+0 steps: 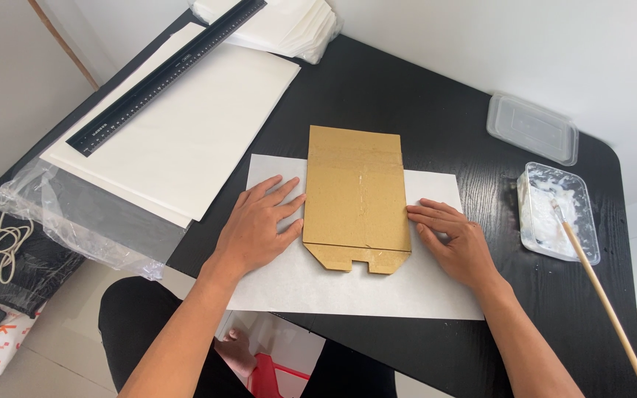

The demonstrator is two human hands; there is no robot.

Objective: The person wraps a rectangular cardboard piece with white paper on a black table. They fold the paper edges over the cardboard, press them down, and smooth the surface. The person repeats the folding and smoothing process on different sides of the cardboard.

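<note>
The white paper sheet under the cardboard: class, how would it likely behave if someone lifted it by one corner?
The white paper sheet looks thin and lies flat, so it would probably droop, and feel light. The cardboard piece and both hands, left hand and right hand, rest on it, so lifting it now might crease or tear it.

Black wood-grain table (422, 110) against plain white wall (495, 37) — pale floor (46, 368) near left, daylight even.
</note>
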